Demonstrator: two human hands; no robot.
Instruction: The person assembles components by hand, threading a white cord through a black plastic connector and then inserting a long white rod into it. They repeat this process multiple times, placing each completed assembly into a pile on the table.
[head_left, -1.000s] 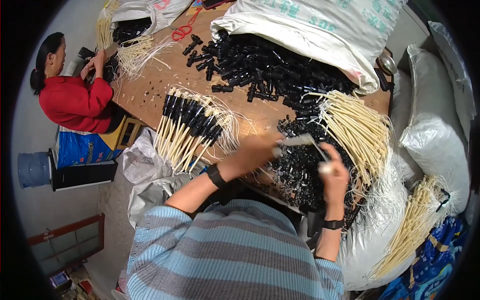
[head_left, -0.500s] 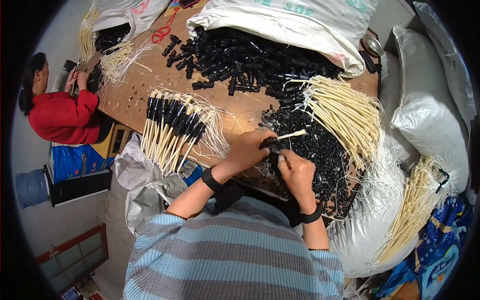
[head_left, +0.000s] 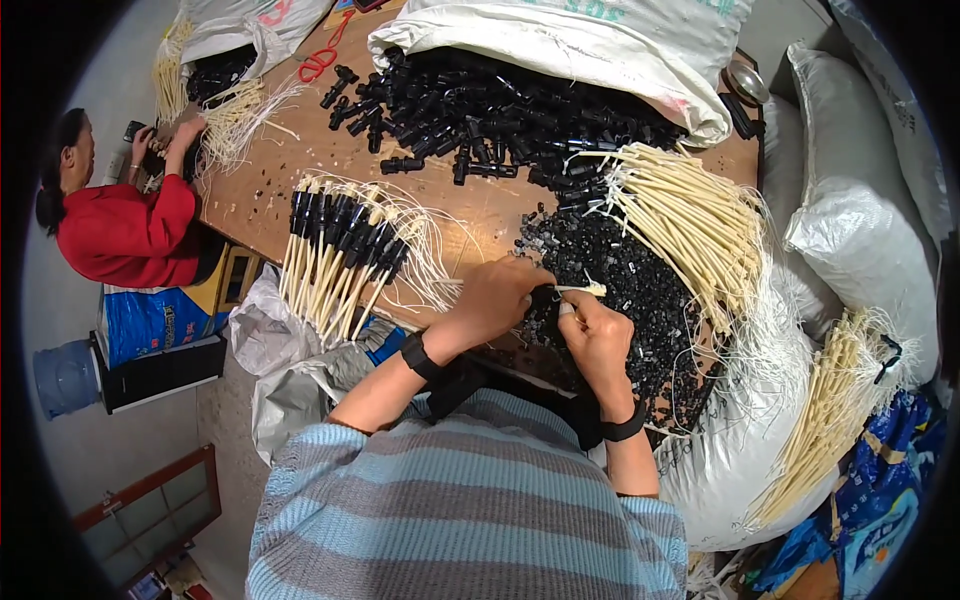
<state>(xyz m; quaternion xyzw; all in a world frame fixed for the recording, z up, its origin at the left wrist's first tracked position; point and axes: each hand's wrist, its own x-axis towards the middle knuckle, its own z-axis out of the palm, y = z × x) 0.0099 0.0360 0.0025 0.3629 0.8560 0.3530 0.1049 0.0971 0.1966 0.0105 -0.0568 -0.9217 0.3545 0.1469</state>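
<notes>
My left hand [head_left: 492,296] is closed round a black plastic fitting [head_left: 543,298], mostly hidden by the fingers. A cream tube [head_left: 590,289] runs with it, its end sticking out to the right past my fingers. My right hand [head_left: 598,332] pinches just beside the fitting, thumb and forefinger pressed together. What lies between those fingertips is too small to make out. Under both hands spreads a heap of small black and clear plastic pieces [head_left: 640,300]. To the left lies a row of cream tubes with black fittings on them [head_left: 345,235], white strings trailing from their ends.
A pile of black fittings [head_left: 480,110] spills from a white sack [head_left: 560,40] at the back. Cream tubes [head_left: 685,225] lie on the right, near bulging sacks [head_left: 850,190]. Red scissors [head_left: 318,65] rest at the far left, and a person in red [head_left: 130,225] works there.
The cream tube's end has moved slightly down and now lies flatter. My right hand has come closer to the fitting. The person in red has moved a hand toward the string bundle.
</notes>
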